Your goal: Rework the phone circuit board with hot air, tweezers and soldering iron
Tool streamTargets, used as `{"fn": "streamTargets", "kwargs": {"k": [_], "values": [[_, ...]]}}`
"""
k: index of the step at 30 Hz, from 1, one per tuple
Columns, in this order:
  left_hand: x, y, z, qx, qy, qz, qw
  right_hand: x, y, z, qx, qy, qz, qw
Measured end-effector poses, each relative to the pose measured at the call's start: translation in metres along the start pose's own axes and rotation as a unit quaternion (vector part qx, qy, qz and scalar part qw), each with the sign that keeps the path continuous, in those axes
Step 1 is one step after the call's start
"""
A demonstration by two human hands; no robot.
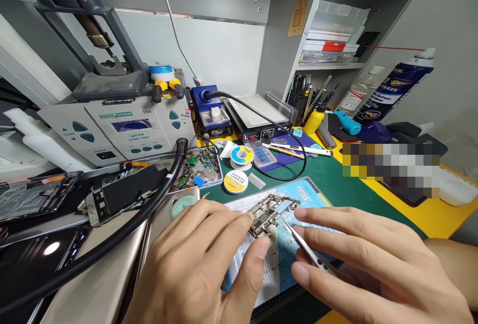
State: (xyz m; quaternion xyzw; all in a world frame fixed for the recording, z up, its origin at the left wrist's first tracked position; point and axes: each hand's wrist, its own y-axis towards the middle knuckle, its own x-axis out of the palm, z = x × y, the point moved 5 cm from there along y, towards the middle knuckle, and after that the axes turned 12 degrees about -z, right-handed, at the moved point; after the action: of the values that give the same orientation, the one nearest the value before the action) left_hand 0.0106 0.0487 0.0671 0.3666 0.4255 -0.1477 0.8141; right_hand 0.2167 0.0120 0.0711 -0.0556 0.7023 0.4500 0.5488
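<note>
A small phone circuit board (269,213) lies over a blue and white printed sheet (286,259) on the bench. At its left edge, the index fingertip and thumb of my left hand (201,259) close on the board. My right hand (369,259) holds a pair of metal tweezers (306,248) between its fingers. The tweezers point up and left, their tips beside the board's lower right side; whether they touch it I cannot tell. One right fingertip rests close to the board's right end.
A hot-air rework station (123,127) stands at the left, its black hose (149,204) crossing toward me over phone parts. Behind the board are a solder spool (242,157), a round tin (235,181), a parts tray (201,167) and a soldering station (211,112). A spray can (396,87) stands right.
</note>
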Motion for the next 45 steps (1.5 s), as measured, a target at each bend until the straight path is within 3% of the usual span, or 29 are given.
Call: {"fn": "streamTargets", "kwargs": {"k": [7, 9, 17, 23, 31, 39, 45], "values": [[-0.002, -0.004, -0.003, 0.016, 0.015, 0.013, 1.0, -0.007, 0.008, 0.014, -0.021, 0.098, 0.021, 0.995], [-0.001, -0.005, -0.003, 0.018, 0.025, 0.008, 0.999, -0.008, 0.008, 0.016, -0.037, 0.1, 0.016, 0.994], [-0.001, -0.003, 0.001, 0.023, 0.037, 0.004, 0.999, -0.001, 0.022, 0.009, 0.011, 0.058, -0.052, 0.997], [0.002, -0.005, 0.002, 0.021, 0.052, -0.003, 0.998, -0.011, 0.034, 0.019, 0.015, 0.083, -0.069, 0.994], [0.002, -0.002, 0.003, 0.016, 0.053, 0.012, 0.998, -0.021, 0.024, 0.024, -0.083, 0.151, -0.183, 0.968], [-0.001, 0.016, 0.01, 0.031, 0.057, 0.026, 0.998, -0.015, 0.016, 0.025, -0.073, 0.175, -0.151, 0.97], [0.0, 0.003, 0.005, 0.017, 0.057, 0.021, 0.998, -0.017, 0.012, 0.025, -0.079, 0.181, -0.161, 0.967]]}}
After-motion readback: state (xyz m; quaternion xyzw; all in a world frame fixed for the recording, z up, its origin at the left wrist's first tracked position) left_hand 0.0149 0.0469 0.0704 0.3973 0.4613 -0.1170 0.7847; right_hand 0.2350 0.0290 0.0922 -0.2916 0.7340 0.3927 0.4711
